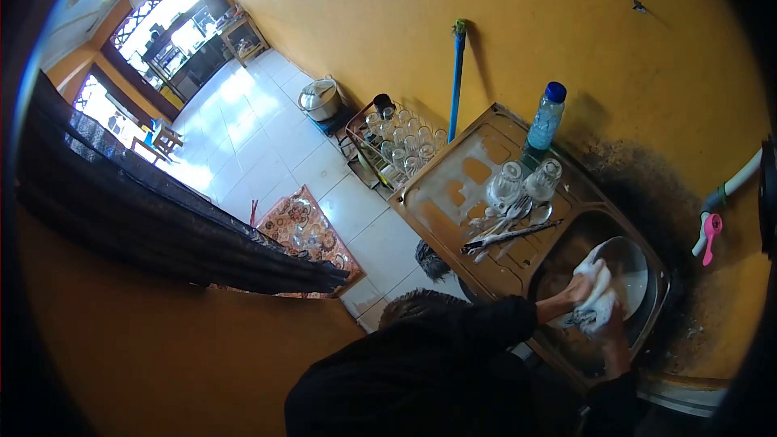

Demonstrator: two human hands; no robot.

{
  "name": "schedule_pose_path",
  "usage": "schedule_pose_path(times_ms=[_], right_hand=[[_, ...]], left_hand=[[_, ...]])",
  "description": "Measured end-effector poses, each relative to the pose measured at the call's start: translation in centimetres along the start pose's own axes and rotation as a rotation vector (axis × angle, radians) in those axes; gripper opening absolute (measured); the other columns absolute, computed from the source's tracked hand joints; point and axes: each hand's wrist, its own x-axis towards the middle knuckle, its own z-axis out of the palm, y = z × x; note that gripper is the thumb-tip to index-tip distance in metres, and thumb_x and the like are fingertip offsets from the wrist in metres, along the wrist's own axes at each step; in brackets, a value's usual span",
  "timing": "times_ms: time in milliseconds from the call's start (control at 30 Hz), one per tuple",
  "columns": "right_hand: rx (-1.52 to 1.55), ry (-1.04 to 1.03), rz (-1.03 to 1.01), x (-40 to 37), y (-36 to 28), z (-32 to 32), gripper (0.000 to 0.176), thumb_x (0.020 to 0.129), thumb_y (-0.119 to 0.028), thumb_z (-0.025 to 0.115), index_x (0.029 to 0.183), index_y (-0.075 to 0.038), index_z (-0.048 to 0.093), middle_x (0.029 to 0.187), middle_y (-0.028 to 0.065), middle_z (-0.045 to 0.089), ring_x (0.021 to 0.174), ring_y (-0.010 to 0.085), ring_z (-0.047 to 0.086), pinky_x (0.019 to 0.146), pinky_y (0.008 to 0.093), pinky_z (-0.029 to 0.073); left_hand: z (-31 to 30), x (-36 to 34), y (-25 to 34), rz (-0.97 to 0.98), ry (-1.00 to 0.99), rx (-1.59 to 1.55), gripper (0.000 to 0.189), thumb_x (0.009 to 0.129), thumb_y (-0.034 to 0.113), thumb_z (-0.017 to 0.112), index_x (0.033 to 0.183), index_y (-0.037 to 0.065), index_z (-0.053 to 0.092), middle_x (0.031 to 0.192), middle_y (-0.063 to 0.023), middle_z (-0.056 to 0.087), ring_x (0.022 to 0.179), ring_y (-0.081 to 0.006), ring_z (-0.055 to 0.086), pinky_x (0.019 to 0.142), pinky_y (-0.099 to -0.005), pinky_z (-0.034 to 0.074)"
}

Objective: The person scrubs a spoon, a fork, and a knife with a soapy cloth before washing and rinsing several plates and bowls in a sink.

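Both my hands are together over the sink basin (558, 255), around a bundle thick with white suds. My left hand (575, 291) is closed on the sudsy bundle (597, 279), which looks like a foamy cloth or sponge. Lower down, my right hand (613, 325) presses against its other side, fingers partly hidden by foam. A darker, greyish patch shows at the bundle's lower end; I cannot make out what it is. Under and behind the hands, a round metal bowl or pan (635, 263) with whitish water leans in the basin.
On the drainboard (437, 186) stand two upturned glasses (506, 182), soapy spoons (538, 212) and a dark long-handled utensil (518, 235). A blue-capped bottle (546, 117) stands at the wall, near a tap pipe (732, 182). A rack of glasses (405, 142) sits beyond.
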Motion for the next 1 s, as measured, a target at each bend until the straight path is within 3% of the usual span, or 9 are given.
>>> schedule_pose_path(times_ms=[100, 167, 267, 533, 633, 667, 767, 867, 1000], right_hand=[[0.197, -0.225, 0.078, -0.4, -0.2, -1.7, 0.036, 0.054, -0.027, 0.064, 0.077, -0.005, 0.048, 0.066, 0.0137, 0.05, 0.063, 0.0289, 0.051, 0.056, 0.0366, 0.038], [0.409, -0.404, 0.637, -1.1, 4.5, -0.2, 0.042, 0.055, -0.031, 0.064, 0.083, -0.003, 0.049, 0.072, 0.0169, 0.052, 0.072, 0.0303, 0.052, 0.066, 0.0347, 0.039], [-0.218, -0.34, 0.021, 0.7, 6.3, 0.0, 0.041, 0.056, -0.024, 0.064, 0.089, -0.005, 0.05, 0.077, 0.0108, 0.055, 0.074, 0.0287, 0.053, 0.065, 0.0333, 0.042], [-0.664, -0.314, 0.381, -1.8, 7.6, 0.8, 0.052, 0.059, -0.017, 0.059, 0.106, -0.003, 0.041, 0.092, 0.0155, 0.052, 0.078, 0.0261, 0.052, 0.07, 0.0336, 0.043], [-0.125, -0.213, 0.444, -2.8, 5.4, 0.1, 0.055, 0.058, -0.014, 0.058, 0.109, -0.002, 0.039, 0.093, 0.0136, 0.051, 0.077, 0.024, 0.052, 0.07, 0.0321, 0.043], [0.052, -0.164, 0.496, -2.9, 4.8, -0.1, 0.056, 0.058, -0.013, 0.058, 0.11, -0.002, 0.038, 0.093, 0.013, 0.051, 0.077, 0.0233, 0.052, 0.069, 0.0317, 0.043], [0.544, 0.136, 0.625, -3.1, 3.6, 0.0, 0.06, 0.058, -0.011, 0.057, 0.112, -0.002, 0.035, 0.094, 0.011, 0.05, 0.077, 0.0212, 0.052, 0.068, 0.0302, 0.043], [1.019, 0.53, 0.585, -3.7, 2.7, 0.3, 0.063, 0.057, -0.008, 0.056, 0.115, -0.002, 0.033, 0.095, 0.0091, 0.049, 0.077, 0.019, 0.052, 0.068, 0.0288, 0.043], [0.876, 0.83, 0.492, -3.8, 2.6, 3.3, 0.054, 0.059, 0.002, 0.05, 0.11, -0.001, 0.036, 0.079, -0.0014, 0.044, 0.068, 0.0096, 0.045, 0.059, 0.0221, 0.041]], left_hand=[[-0.6, -0.3, -0.2, -0.14, 0.146, 0.392, 0.035, 0.083, 0.033, 0.031, 0.099, 0.005, 0.044, 0.071, -0.0034, 0.047, 0.066, -0.0123, 0.044, 0.059, -0.0261, 0.038], [-0.3, 0.1, -0.7, 0.108, 0.104, 0.458, 0.04, 0.082, 0.033, 0.028, 0.111, 0.007, 0.035, 0.095, -0.0157, 0.046, 0.088, -0.0279, 0.043, 0.074, -0.0331, 0.036], [1.0, -1.6, 2.7, 0.131, 0.12, 0.564, 0.041, 0.081, 0.031, 0.026, 0.117, 0.011, 0.028, 0.107, -0.0213, 0.041, 0.1, -0.036, 0.038, 0.082, -0.0374, 0.032], [0.8, -3.0, 3.9, 0.169, 0.082, 0.914, 0.039, 0.079, 0.022, 0.034, 0.116, 0.01, 0.03, 0.112, -0.0209, 0.037, 0.103, -0.0352, 0.035, 0.085, -0.0356, 0.031], [-1.8, -0.6, -0.8, 0.294, -0.012, 0.537, 0.043, 0.08, 0.021, 0.035, 0.117, 0.001, 0.027, 0.116, -0.0169, 0.034, 0.108, -0.0246, 0.033, 0.09, -0.0296, 0.026], [-1.9, -2.2, 1.5, 0.0, -0.085, 0.442, 0.041, 0.081, 0.019, 0.033, 0.117, 0.0, 0.028, 0.116, -0.0162, 0.034, 0.109, -0.0243, 0.032, 0.091, -0.0288, 0.024], [-2.5, -2.8, 3.1, 0.412, -0.286, 0.536, 0.028, 0.083, 0.022, 0.032, 0.1, 0.002, 0.043, 0.085, -0.0093, 0.05, 0.079, -0.0149, 0.049, 0.068, -0.0264, 0.04], [0.3, -5.5, 4.1, -0.211, 0.092, -0.126, 0.033, 0.078, 0.018, 0.042, 0.105, -0.001, 0.039, 0.095, -0.0119, 0.049, 0.084, -0.0188, 0.049, 0.071, -0.0303, 0.041], [-2.2, -4.1, -2.2, 0.069, -0.159, -0.154, 0.031, 0.074, 0.014, 0.047, 0.101, 0.0, 0.044, 0.088, -0.0074, 0.052, 0.072, -0.0194, 0.053, 0.063, -0.0299, 0.045]])
